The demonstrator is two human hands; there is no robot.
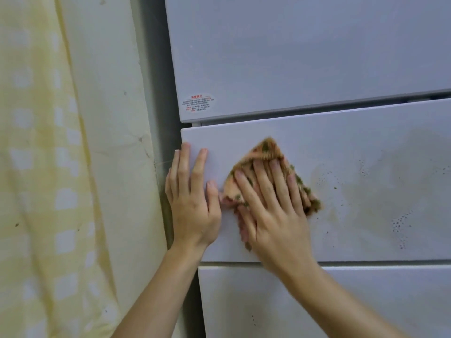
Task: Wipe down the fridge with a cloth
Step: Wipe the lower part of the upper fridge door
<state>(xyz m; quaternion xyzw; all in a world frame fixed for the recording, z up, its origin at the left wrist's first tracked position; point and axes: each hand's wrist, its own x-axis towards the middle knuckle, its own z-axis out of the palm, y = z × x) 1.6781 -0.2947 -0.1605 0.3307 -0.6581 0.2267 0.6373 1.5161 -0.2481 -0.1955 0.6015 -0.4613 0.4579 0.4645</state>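
The white fridge (pixel 317 57) fills the right of the view, with an upper door, a middle drawer front (pixel 366 147) and a lower drawer front. My right hand (pixel 271 211) presses an orange cloth with green spots (pixel 266 150) flat against the left part of the middle drawer, fingers straight. My left hand (pixel 192 198) lies flat on the drawer's left edge, fingers spread, touching the front beside the cloth. To the right of the cloth the drawer front shows brownish smears and dark specks (pixel 397 223).
A red-printed sticker (pixel 198 103) sits at the upper door's lower left corner. A stained wall (pixel 114 118) and a yellow-checked curtain (pixel 36 167) stand left of the fridge. A narrow dark gap runs between wall and fridge.
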